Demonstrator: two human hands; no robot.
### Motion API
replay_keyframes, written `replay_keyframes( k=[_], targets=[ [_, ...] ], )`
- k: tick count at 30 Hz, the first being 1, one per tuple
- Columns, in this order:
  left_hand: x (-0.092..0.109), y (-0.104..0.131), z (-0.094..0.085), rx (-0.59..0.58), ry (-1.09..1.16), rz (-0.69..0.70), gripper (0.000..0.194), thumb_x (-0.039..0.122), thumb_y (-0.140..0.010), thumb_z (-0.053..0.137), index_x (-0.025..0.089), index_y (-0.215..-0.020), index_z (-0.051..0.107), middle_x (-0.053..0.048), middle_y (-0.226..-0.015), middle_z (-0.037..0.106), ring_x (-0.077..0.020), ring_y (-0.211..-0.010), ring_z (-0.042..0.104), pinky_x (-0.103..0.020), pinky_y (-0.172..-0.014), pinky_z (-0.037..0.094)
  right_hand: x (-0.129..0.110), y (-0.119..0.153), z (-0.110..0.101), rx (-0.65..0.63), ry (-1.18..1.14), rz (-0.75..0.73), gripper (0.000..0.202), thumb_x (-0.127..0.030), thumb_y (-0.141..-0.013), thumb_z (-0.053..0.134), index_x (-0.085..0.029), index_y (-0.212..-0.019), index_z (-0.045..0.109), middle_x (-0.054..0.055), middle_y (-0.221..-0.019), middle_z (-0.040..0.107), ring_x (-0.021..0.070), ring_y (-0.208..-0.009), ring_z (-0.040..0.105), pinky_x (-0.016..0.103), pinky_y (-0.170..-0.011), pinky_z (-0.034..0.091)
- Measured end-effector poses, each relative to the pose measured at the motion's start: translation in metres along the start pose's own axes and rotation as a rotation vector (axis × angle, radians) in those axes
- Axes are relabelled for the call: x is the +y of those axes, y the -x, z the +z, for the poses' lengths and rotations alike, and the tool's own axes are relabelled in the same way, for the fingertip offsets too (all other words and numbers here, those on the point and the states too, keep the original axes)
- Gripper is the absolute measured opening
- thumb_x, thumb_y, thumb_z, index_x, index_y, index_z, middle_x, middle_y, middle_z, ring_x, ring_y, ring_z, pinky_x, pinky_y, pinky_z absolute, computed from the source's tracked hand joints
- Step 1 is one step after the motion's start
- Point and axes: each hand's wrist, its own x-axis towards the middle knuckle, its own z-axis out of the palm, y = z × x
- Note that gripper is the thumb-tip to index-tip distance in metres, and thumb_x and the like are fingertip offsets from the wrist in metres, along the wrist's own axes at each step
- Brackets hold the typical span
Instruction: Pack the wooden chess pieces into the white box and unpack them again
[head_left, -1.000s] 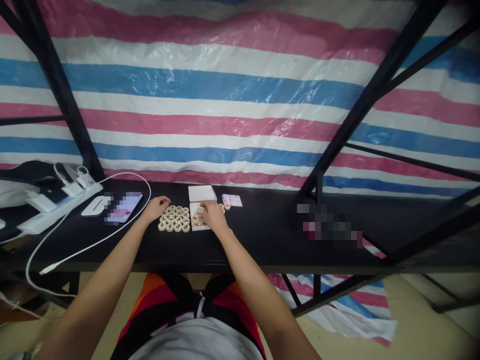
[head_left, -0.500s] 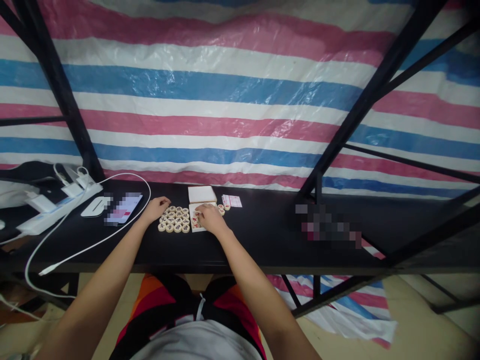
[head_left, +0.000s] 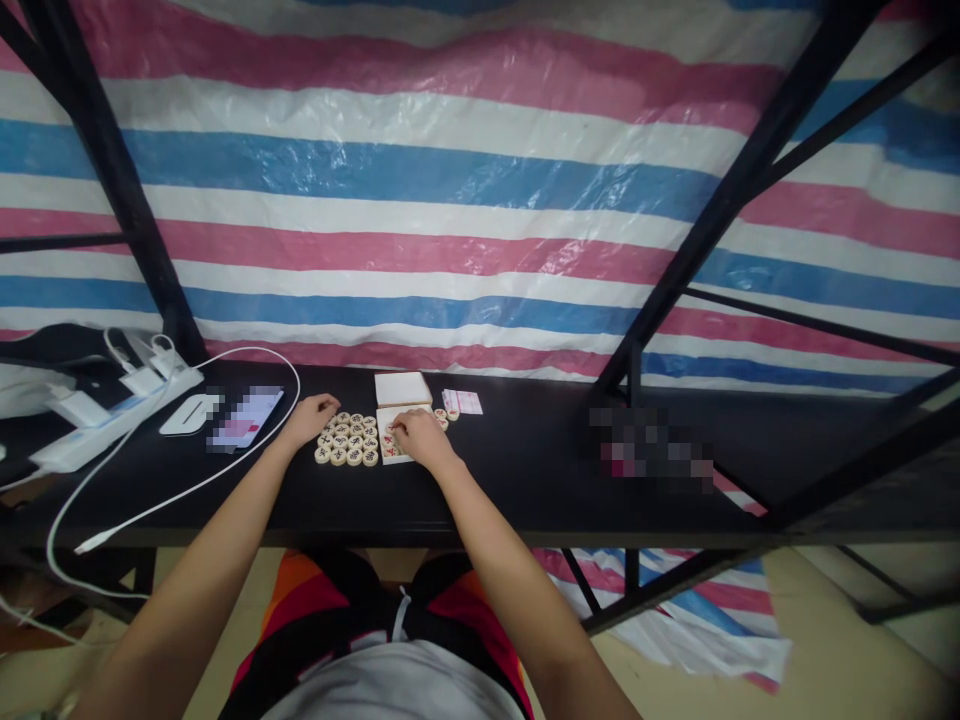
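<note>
My left hand (head_left: 312, 418) rests on the black table with its fingers curled, just left of a block of Chinese chess pieces (head_left: 349, 437). These round, pale discs with dark characters stand in several neat rows. My right hand (head_left: 422, 436) reaches over a small white box (head_left: 392, 460), fingertips pinched down at a chess piece among those with red characters (head_left: 388, 440). My fingers partly cover the box and that piece. Behind the box lies its white lid (head_left: 403, 388). A few more red-marked pieces (head_left: 450, 414) sit just right of my right hand.
A pink-and-white paper slip (head_left: 463, 402) lies beyond the loose pieces. To the left are a phone (head_left: 251, 415), a white device (head_left: 187, 415), a power strip (head_left: 112, 425) and a looping white cable (head_left: 298, 375). Black metal posts (head_left: 660, 300) and a striped sheet (head_left: 420, 200) border the table.
My right hand's fingertips have shifted slightly within the box, and the red-marked pieces beside them show a little differently. My left hand stays in place. The view has tilted slightly.
</note>
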Motion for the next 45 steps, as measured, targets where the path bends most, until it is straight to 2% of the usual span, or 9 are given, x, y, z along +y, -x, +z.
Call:
replay_keyframes(
  k=[8,12,19,25,36,42,45],
  targets=[
    [0.0003,-0.0006,-0.0002,-0.013,-0.009,0.001,0.032,0.040,-0.075,0.045,0.018,-0.083,0.066,-0.005,-0.086,0.070,-0.0209,-0.082,0.063,-0.029,-0.077,0.046,0.0020,-0.0009,0.0028,-0.042,-0.041,-0.039,0.031,-0.015,-0.084,0.043,-0.018,-0.103,0.067,0.008,-0.102,0.067,0.0170,-0.098,0.057,0.027,-0.091,0.035],
    [0.0022,-0.0003,-0.0009,-0.015,-0.019,-0.006,0.031,0.040,-0.075,0.045,0.018,-0.084,0.067,-0.005,-0.086,0.071,-0.0207,-0.081,0.063,-0.029,-0.076,0.046,0.0026,-0.0009,0.0034,0.000,-0.043,-0.055,0.031,-0.014,-0.083,0.044,-0.017,-0.104,0.066,0.008,-0.106,0.065,0.0174,-0.102,0.055,0.028,-0.093,0.034],
    [0.0038,0.0006,-0.0016,-0.016,-0.014,-0.013,0.031,0.038,-0.074,0.045,0.018,-0.084,0.067,-0.006,-0.087,0.071,-0.0214,-0.082,0.063,-0.030,-0.078,0.046,0.0023,-0.0006,0.0038,-0.039,-0.005,-0.022,0.029,-0.017,-0.085,0.044,-0.015,-0.104,0.065,0.010,-0.102,0.066,0.0180,-0.100,0.055,0.029,-0.092,0.034],
    [0.0027,0.0003,-0.0008,-0.011,-0.008,-0.017,0.032,0.039,-0.074,0.046,0.018,-0.085,0.067,-0.006,-0.087,0.071,-0.0217,-0.083,0.062,-0.031,-0.079,0.046,0.0024,-0.0004,0.0047,0.024,-0.005,-0.037,0.027,-0.019,-0.084,0.045,-0.014,-0.101,0.066,0.011,-0.104,0.064,0.0187,-0.101,0.052,0.030,-0.094,0.033],
    [0.0038,0.0008,-0.0015,-0.009,0.001,-0.005,0.030,0.038,-0.074,0.046,0.018,-0.082,0.067,-0.006,-0.087,0.071,-0.0216,-0.082,0.063,-0.030,-0.078,0.046,0.0018,-0.0003,0.0025,-0.048,-0.005,-0.075,0.030,-0.016,-0.084,0.044,-0.018,-0.104,0.066,0.007,-0.106,0.066,0.0182,-0.103,0.053,0.029,-0.093,0.033],
    [0.0010,-0.0007,-0.0001,-0.004,0.003,0.000,0.030,0.038,-0.073,0.046,0.018,-0.082,0.067,-0.006,-0.085,0.070,-0.0215,-0.080,0.063,-0.030,-0.076,0.046,0.0036,0.0014,0.0058,0.014,0.021,-0.092,0.032,-0.023,-0.088,0.042,-0.018,-0.114,0.060,0.010,-0.129,0.052,0.0212,-0.121,0.039,0.037,-0.100,0.028],
    [-0.0004,-0.0012,0.0005,-0.005,0.011,0.002,0.031,0.038,-0.073,0.046,0.017,-0.082,0.067,-0.006,-0.086,0.070,-0.0217,-0.080,0.063,-0.031,-0.077,0.046,0.0039,0.0018,0.0061,-0.008,0.020,-0.109,0.032,-0.024,-0.089,0.041,-0.021,-0.114,0.060,0.007,-0.127,0.053,0.0208,-0.121,0.039,0.037,-0.101,0.027]
  ],
)
